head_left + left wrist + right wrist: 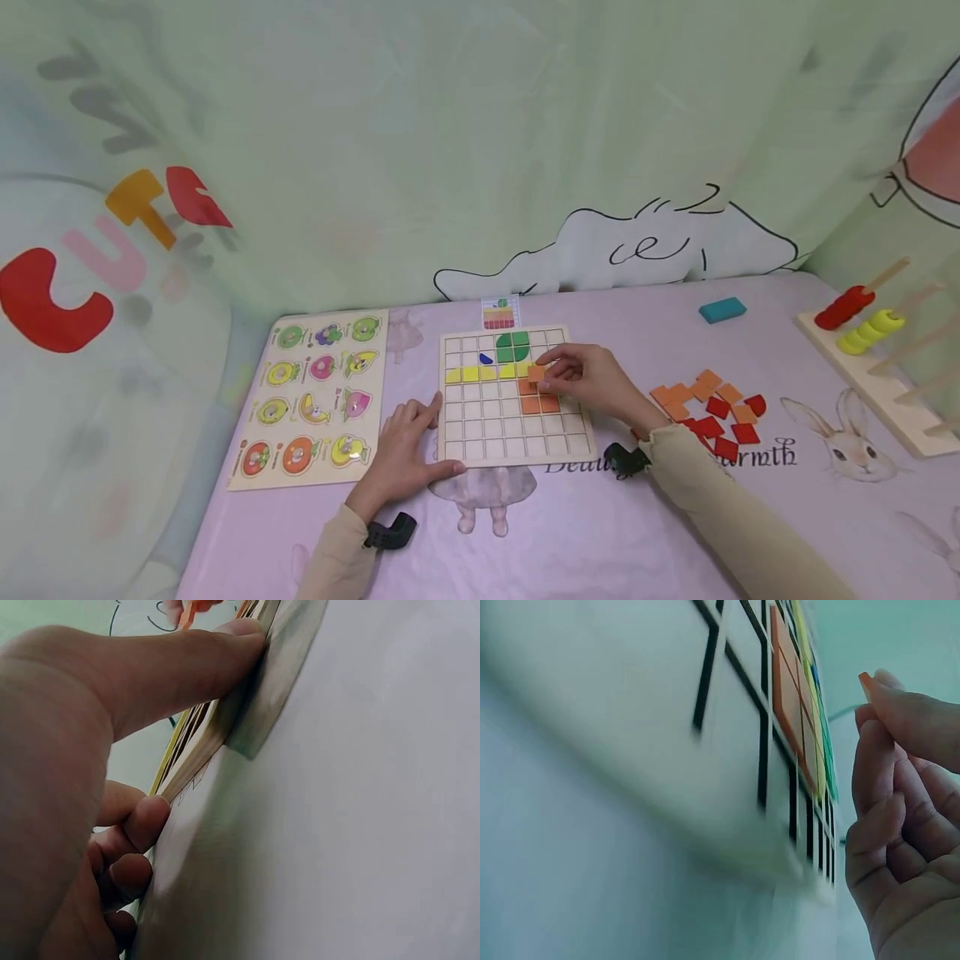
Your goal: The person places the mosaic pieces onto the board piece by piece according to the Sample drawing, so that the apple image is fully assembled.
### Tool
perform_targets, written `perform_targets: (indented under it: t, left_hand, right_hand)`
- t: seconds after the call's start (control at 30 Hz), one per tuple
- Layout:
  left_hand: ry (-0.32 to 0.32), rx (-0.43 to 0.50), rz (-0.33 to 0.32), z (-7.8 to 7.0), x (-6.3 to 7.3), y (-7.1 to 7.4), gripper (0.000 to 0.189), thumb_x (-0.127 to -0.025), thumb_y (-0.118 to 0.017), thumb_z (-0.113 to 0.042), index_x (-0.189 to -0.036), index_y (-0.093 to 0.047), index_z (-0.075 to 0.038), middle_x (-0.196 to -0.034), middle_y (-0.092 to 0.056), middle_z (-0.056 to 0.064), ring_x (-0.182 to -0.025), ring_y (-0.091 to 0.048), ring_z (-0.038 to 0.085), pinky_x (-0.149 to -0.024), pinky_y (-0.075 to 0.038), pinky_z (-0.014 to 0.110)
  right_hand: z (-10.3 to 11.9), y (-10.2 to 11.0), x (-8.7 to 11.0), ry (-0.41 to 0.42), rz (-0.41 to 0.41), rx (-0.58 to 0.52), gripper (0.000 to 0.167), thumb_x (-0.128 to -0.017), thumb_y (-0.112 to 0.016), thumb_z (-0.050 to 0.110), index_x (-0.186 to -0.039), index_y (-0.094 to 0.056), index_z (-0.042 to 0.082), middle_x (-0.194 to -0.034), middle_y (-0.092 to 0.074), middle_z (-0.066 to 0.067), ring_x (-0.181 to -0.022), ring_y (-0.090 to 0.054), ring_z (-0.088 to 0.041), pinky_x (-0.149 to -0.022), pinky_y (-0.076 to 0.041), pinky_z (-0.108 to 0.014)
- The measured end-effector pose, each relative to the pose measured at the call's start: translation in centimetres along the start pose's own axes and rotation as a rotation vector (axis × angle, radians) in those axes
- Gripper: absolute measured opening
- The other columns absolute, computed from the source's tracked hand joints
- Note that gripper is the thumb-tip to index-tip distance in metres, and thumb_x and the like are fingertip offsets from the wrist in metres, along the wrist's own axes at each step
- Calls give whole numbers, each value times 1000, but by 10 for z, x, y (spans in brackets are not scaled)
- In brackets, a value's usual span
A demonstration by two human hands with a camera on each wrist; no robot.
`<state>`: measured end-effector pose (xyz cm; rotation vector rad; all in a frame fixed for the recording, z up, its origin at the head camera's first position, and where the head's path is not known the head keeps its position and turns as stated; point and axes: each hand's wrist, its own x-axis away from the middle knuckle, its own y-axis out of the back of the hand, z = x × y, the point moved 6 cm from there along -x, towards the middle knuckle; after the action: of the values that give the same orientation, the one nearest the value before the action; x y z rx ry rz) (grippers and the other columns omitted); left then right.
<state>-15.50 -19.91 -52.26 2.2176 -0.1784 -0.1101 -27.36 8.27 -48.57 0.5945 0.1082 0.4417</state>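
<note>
The green wall [450, 150] carries big letters, "CUT" plain, a red fourth one harder to read. Script printed across the tabletop [570, 533] shows "Beau" and "armth", its middle hidden by the right sleeve [697, 475]. Captions on the fruit board [288, 430] are too small to read. At the grid board's [487, 429] near left corner, the left hand [405, 446] touches the edges, thumb and forefinger wide apart. The right hand [588, 375] pinches a partly covered orange tile [536, 373] just above the grid's right half.
</note>
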Motion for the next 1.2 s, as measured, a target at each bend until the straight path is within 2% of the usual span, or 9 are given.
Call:
perform_targets:
  t: [0.23, 0.43, 0.6, 0.87, 1.03, 1.13, 1.2]
  left_hand:
    - [20, 8, 4, 0, 0, 1, 109, -75, -95, -46, -163, -42, -9, -104, -45, -9, -102, -38, 12, -90, -33, 36]
    - [4, 6, 4, 0, 0, 0, 109, -75, -95, -47, -162, -42, -8, -104, -45, -8, -101, -38, 12, -89, -33, 35]
    - [-2, 0, 5, 0, -1, 0, 109, -75, -94, -48, -162, -42, -7, -105, -46, -8, -101, -38, 12, -90, -33, 35]
    - [-9, -6, -14, 0, 0, 2, 108, -75, -94, -47, -161, -44, -6, -104, -46, -7, -100, -38, 12, -89, -33, 35]
    - [16, 10, 4, 1, 0, 0, 109, -75, -95, -47, -162, -43, -9, -104, -47, -8, -101, -39, 12, -90, -33, 35]
    - [23, 9, 0, 1, 0, -1, 108, -74, -95, -46, -162, -44, -9, -104, -47, -8, -101, -39, 12, -90, -34, 35]
    - [24, 4, -3, 1, 0, -1, 109, -74, -95, -47, -162, -44, -9, -104, -47, -8, -101, -39, 12, -89, -34, 35]
  right_hand:
    - [19, -28, -16, 109, 68, 124, 25, -87, -88, 13, -109, -78, 6, -85, -68, 0, -74, -57, -13, -67, -46, -23]
    - [28, -39, -19, 131, 113, 179, 24, -86, -88, 9, -107, -79, 2, -79, -63, -1, -68, -52, -12, -62, -42, -22]
    - [27, -41, -20, 109, 98, 211, 22, -85, -89, 11, -104, -79, 5, -78, -63, 0, -68, -51, -11, -62, -42, -23]
    - [30, -41, -22, 150, 75, 230, 12, -88, -85, 10, -99, -83, 7, -77, -66, 3, -69, -53, -10, -62, -43, -24]
    - [30, -31, -18, 150, 77, 230, 17, -88, -87, 17, -102, -82, 8, -80, -68, 4, -71, -53, -11, -65, -43, -25]
    - [22, -10, -11, 100, 54, 251, 22, -88, -87, 20, -105, -82, 7, -82, -67, 2, -73, -53, -14, -66, -43, -27]
    - [12, 10, -3, 32, 37, 291, 27, -88, -88, 22, -109, -81, 7, -84, -66, 0, -76, -55, -16, -68, -44, -28]
